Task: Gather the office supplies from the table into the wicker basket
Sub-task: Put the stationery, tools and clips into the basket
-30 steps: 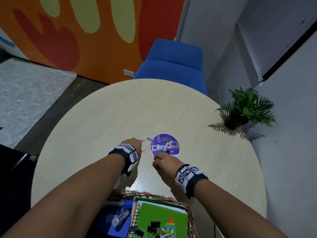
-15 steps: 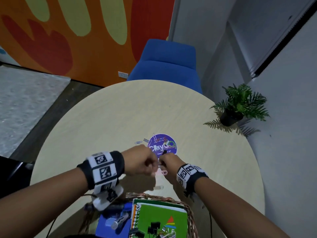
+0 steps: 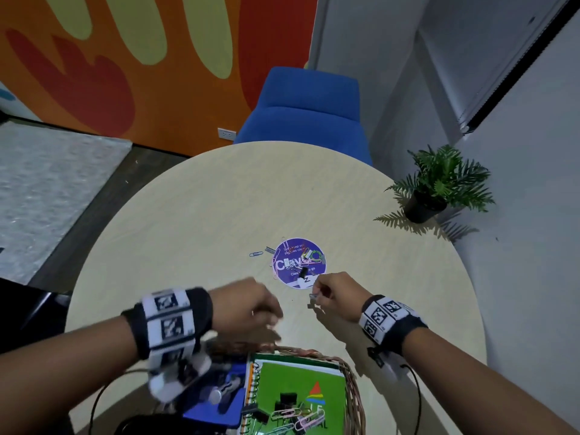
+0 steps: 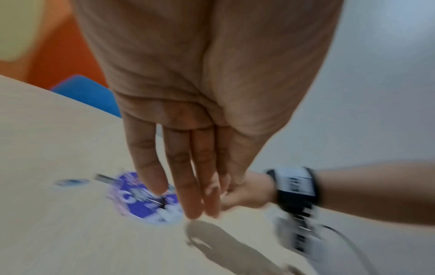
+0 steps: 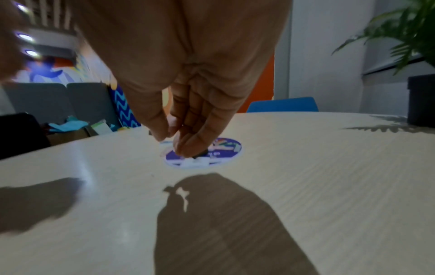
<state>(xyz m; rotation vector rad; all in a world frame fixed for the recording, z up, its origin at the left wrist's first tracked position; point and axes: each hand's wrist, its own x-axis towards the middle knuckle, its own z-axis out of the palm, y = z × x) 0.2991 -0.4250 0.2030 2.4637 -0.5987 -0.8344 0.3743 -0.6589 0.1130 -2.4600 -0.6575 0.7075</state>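
Note:
A purple round sticker [image 3: 298, 262] on the table carries several loose paper clips and a black binder clip [image 3: 303, 272]; a blue paper clip [image 3: 256, 254] lies just left of it. My right hand [image 3: 315, 295] hovers at the sticker's near edge and pinches a small clip [image 3: 313, 298] between thumb and fingers, as the right wrist view [image 5: 174, 137] also shows. My left hand [image 3: 273, 318], blurred, is above the far rim of the wicker basket [image 3: 353, 387]. In the left wrist view its fingers [image 4: 195, 204] are straight and I see nothing in them.
The basket at the near table edge holds a green spiral notebook [image 3: 292, 378] with clips on it and a blue item [image 3: 232, 400]. A potted plant [image 3: 436, 189] stands at the table's right edge. A blue chair [image 3: 307, 114] is behind the table.
My left hand pulled back from the sticker towards the basket and its fingers straightened. My right hand lifted off the sticker with a small clip pinched in it.

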